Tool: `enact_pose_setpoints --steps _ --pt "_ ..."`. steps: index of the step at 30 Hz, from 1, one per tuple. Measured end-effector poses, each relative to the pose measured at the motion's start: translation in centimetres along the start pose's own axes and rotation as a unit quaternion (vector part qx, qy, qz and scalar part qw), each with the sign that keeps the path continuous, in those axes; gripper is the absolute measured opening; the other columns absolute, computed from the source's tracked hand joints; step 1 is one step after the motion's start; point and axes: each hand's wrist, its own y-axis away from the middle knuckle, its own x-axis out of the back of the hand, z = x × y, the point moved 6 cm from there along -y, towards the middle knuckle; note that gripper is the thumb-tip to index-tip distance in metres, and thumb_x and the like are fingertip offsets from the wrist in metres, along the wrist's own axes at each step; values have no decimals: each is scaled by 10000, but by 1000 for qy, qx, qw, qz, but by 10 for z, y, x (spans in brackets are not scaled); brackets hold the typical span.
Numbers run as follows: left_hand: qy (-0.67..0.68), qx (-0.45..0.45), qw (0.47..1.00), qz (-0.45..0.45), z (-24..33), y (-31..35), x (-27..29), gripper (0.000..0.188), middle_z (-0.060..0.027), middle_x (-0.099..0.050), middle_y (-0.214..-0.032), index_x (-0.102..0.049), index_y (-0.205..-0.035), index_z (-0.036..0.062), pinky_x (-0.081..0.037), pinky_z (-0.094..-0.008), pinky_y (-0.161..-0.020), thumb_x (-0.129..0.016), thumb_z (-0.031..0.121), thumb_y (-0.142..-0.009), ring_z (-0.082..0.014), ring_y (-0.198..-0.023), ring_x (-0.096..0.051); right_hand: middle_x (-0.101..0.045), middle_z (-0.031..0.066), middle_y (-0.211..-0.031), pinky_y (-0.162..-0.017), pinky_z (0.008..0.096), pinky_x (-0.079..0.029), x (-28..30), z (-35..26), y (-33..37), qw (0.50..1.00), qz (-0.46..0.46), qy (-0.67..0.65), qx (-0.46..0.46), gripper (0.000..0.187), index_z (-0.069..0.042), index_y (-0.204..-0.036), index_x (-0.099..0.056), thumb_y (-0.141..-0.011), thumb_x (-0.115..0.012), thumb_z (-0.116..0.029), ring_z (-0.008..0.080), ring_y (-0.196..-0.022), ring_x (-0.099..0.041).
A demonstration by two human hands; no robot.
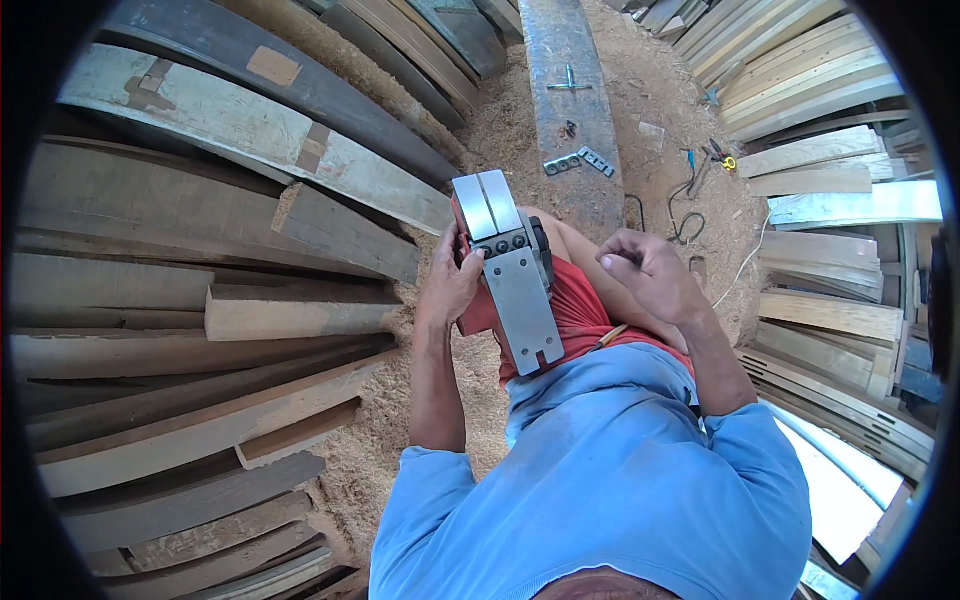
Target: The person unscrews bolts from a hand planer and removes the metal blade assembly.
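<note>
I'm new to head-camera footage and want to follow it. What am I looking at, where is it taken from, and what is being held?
There is no machine arm here, just a person's two bare hands. The single picture comes from a wide fisheye camera on their head, looking down, so straight edges bend near the rim.

The left hand grips the side of what looks like a handheld planer, its flat metal face turned up. The right hand is raised apart from it, its fingers curled; whether they hold something small, I can't tell.

Ahead, a long board bears a T-shaped tool and two slim metal pieces. Sawdust covers much of the ground, and timber is stacked on both sides.
</note>
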Motion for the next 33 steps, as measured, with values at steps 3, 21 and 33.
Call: enact_pose_setpoints --steps 3,21,33 --pt "-19 -1 1000 9 1 0 2 607 -86 -632 -1251 -431 -1550 -43 -500 -309 -948 -587 93 -979 -141 -1062 -593 -729 222 -1021 -838 461 -540 -9 -29 -13 972 31 230 20 206 0 -992 -681 -976 -683 -205 381 -964 -720" --pt "106 70 991 28 0 -6 -3 538 -114 -695 -1140 -466 -1502 -91 -543 -326 -904 -439 210 -1056 -172 -1014 -668 -430 -35 -831 -536 203 -333 -16 -38 36 852 -94 -515 11 609 10 -1480 -493 -1114 -508 -477 38 -657 -375" --pt "60 72 996 4 -5 -12 5 546 -169 -653 -1286 -471 -1471 -94 -506 -334 -1021 -503 209 -1018 -189 -1141 -642 -678 78 -1122 -816 336 -549 -183 -38 60 817 -250 -508 -109 335 -97 -1195 -558 -1143 -465 -414 126 -939 -620"
